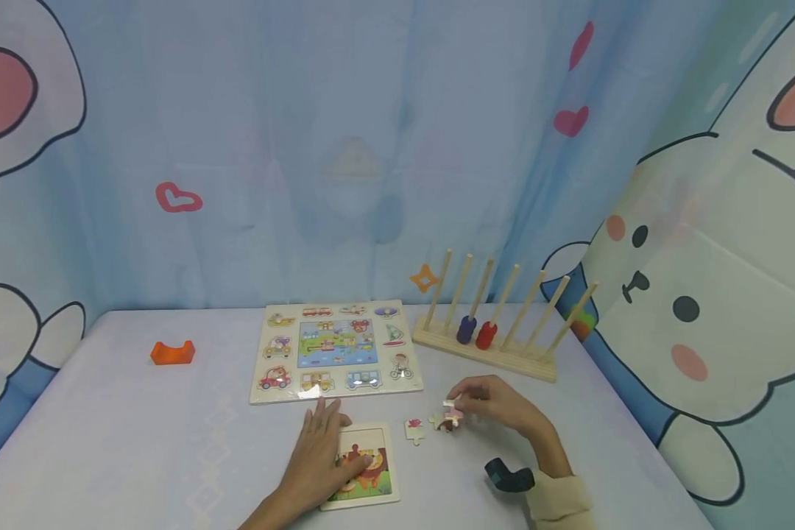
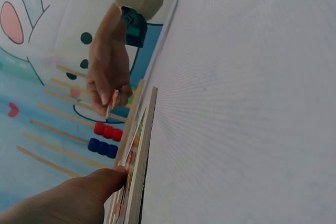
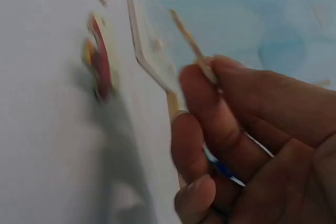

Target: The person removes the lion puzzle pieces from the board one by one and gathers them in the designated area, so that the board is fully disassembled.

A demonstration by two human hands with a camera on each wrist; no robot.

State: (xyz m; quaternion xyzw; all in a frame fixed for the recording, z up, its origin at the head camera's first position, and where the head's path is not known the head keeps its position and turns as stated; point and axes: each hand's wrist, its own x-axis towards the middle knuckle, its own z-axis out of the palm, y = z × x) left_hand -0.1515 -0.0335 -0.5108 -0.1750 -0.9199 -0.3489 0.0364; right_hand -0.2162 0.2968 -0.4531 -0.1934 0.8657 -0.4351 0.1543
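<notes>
My left hand [image 1: 318,455] lies over the left side of a small framed jigsaw puzzle [image 1: 394,478], fingers extended past its top corner and thumb resting on the animal picture. In the left wrist view the thumb [image 2: 100,184] touches the face of the tray. To the right of the puzzle, my right hand [image 1: 498,403] pinches a jigsaw piece [image 1: 452,414] between thumb and fingertips. The right wrist view has that piece [image 3: 190,43] edge-on, raised above the table. Loose jigsaw pieces [image 1: 414,431] lie on the table between the tray and the right hand.
Behind the hands lies a larger vehicle puzzle board [image 1: 281,361]. A wooden peg rack [image 1: 490,359] with blue beads [image 1: 466,330] and red beads [image 1: 486,336] stands at the back right. An orange curved block [image 1: 173,353] sits at the left. A curtain [image 1: 344,147] hangs behind the table.
</notes>
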